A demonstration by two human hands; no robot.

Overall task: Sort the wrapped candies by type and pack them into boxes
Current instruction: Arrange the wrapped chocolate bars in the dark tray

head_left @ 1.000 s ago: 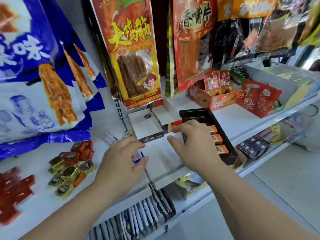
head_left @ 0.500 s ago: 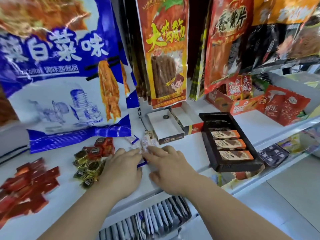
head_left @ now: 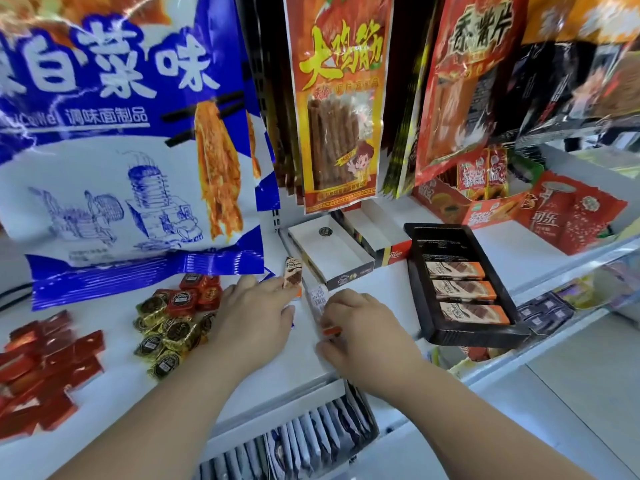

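- White shelf (head_left: 502, 244) in a snack shop, with hanging stock behind it.
- Face-down bar (head_left: 319, 301): white barcoded back up, orange end nearest. It lies on the shelf between the hands, left of the tray.
- Right hand (head_left: 367, 330): fingers curled, thumb and fingertips pinching the orange end of the face-down bar.
- Face-up bar (head_left: 292, 276): brown-and-white wrapper, on the shelf just left of the white box.
- Left hand (head_left: 256, 317): palm down, fingers together and stretched forward, tips at the near end of the face-up bar. Cannot tell whether they pinch it.
- Black tray (head_left: 478, 336): right of the hands. Three bars (head_left: 462, 289) lie side by side in its near slots.
- White box (head_left: 329, 251): open, behind the hands. Second box (head_left: 375, 226), also open, sits just to its right.
- Gold candies (head_left: 173, 332): loose heap left of the left hand, touching the red candies (head_left: 199, 289) behind them.
- Red wrappers (head_left: 48, 358): flat pile at far left.
- Blue bag (head_left: 131, 133) and orange bag (head_left: 341, 109): hanging above the shelf.
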